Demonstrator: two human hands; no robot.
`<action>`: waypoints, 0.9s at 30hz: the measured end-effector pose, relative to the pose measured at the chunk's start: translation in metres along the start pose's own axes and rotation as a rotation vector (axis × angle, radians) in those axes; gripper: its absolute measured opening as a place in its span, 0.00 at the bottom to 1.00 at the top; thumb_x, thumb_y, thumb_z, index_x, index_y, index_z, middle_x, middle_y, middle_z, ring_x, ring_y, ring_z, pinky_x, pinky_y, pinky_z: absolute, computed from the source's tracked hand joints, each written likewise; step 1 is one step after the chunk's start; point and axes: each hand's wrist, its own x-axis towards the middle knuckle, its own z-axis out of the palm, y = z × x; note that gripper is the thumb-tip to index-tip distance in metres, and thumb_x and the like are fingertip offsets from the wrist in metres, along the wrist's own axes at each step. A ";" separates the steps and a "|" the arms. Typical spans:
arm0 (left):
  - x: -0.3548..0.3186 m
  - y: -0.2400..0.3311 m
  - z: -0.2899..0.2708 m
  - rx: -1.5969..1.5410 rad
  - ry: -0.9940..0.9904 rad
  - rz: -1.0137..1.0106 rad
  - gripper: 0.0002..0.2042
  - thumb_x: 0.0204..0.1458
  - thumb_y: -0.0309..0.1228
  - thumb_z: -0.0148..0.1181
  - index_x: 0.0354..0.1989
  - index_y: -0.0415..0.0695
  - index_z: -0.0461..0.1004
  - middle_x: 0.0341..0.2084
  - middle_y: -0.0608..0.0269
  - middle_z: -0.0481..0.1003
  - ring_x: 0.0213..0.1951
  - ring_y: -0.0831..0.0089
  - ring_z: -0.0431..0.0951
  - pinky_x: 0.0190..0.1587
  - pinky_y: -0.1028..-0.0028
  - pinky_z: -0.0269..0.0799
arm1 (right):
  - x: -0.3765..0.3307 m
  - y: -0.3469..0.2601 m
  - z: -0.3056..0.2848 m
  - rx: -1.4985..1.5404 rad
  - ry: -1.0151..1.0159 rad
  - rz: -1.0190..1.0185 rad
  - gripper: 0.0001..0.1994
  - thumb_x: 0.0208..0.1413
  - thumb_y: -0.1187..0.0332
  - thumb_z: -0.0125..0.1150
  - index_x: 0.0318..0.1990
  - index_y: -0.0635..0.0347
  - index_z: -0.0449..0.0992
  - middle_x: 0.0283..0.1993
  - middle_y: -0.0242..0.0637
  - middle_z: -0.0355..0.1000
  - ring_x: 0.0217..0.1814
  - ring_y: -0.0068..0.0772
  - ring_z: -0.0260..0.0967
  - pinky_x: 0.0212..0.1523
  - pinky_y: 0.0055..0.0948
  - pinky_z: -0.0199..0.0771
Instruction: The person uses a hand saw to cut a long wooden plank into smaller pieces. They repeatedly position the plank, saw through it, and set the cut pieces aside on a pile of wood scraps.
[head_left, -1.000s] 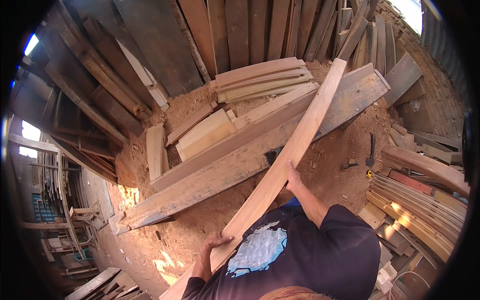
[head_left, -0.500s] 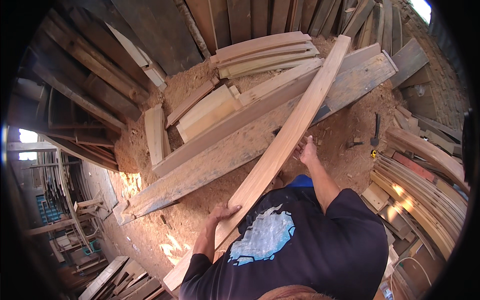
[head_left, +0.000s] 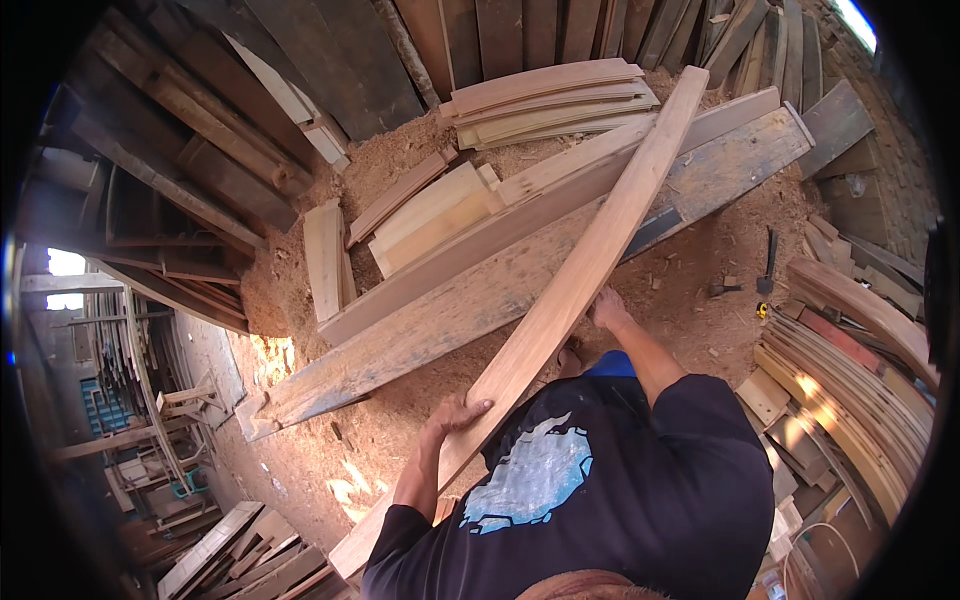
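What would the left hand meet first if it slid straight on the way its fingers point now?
The left hand lies on the long curved plank, fingers pointing across it to the right. Going on, it would likely cross the plank's face and meet the person's dark shirt, though depth is hard to judge.
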 end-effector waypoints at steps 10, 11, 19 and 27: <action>0.017 0.005 -0.003 -0.023 0.028 0.023 0.42 0.50 0.67 0.57 0.58 0.39 0.74 0.51 0.38 0.76 0.58 0.48 0.75 0.60 0.58 0.69 | 0.002 -0.037 -0.041 0.679 0.269 0.457 0.19 0.59 0.60 0.59 0.54 0.60 0.76 0.50 0.60 0.75 0.57 0.62 0.71 0.58 0.51 0.70; 0.021 0.006 -0.001 -0.031 0.023 0.022 0.41 0.50 0.66 0.57 0.59 0.40 0.74 0.52 0.38 0.76 0.58 0.48 0.75 0.60 0.58 0.69 | 0.002 -0.035 -0.037 0.694 0.305 0.493 0.18 0.59 0.60 0.59 0.53 0.59 0.77 0.50 0.60 0.75 0.56 0.62 0.71 0.57 0.51 0.71; 0.053 -0.001 -0.006 0.027 0.084 -0.028 0.48 0.45 0.71 0.57 0.57 0.33 0.73 0.53 0.33 0.74 0.59 0.44 0.73 0.62 0.57 0.67 | -0.017 -0.022 -0.033 0.617 0.314 0.508 0.15 0.60 0.59 0.58 0.49 0.57 0.79 0.51 0.59 0.74 0.56 0.61 0.72 0.57 0.50 0.71; 0.115 -0.045 0.014 0.102 0.074 -0.094 0.54 0.41 0.73 0.59 0.61 0.29 0.68 0.57 0.33 0.72 0.63 0.45 0.70 0.64 0.58 0.66 | -0.081 -0.015 -0.079 0.384 0.280 0.540 0.14 0.63 0.62 0.51 0.48 0.57 0.78 0.51 0.59 0.72 0.56 0.63 0.69 0.56 0.52 0.71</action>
